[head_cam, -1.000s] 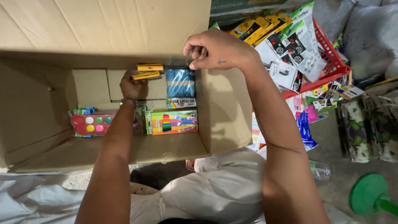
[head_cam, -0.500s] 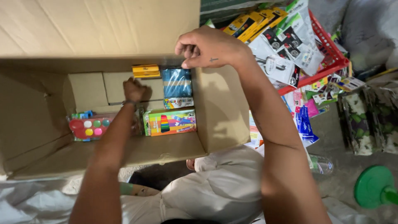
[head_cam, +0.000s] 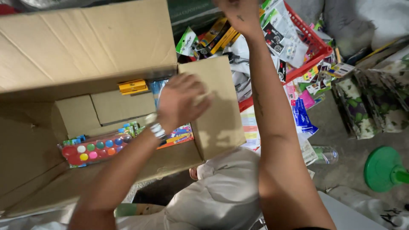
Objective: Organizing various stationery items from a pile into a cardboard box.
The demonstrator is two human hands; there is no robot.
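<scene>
My left hand (head_cam: 182, 101) hangs over the open cardboard box (head_cam: 85, 47), fingers curled loosely inward; it is blurred, so I cannot tell whether they pinch anything. The box is plain brown, its big flap raised at 12 o'clock and a side flap standing at 3 o'clock of my hand. On its floor, at 8 o'clock of my hand, lies a red paint palette (head_cam: 96, 149) with round pans of many colours. At 10 o'clock a yellow packet (head_cam: 133, 86) lies against the far wall. Just under my wrist a bright flat packet (head_cam: 177, 137) shows, half hidden by my hand and forearm.

My right hand (head_cam: 240, 12) is at 1 o'clock, cut off by the frame's top edge, so its fingers are not readable; it sits above a red plastic basket (head_cam: 317, 44) heaped with packaged stationery. My right forearm crosses in front of loose leaflets lying on the floor.

At 4 o'clock a green round stand (head_cam: 383, 168) rests on the grey floor (head_cam: 341, 115), with floral-patterned bundles (head_cam: 362, 102) at 3 o'clock. My pale trousers (head_cam: 217, 191) fill the bottom.
</scene>
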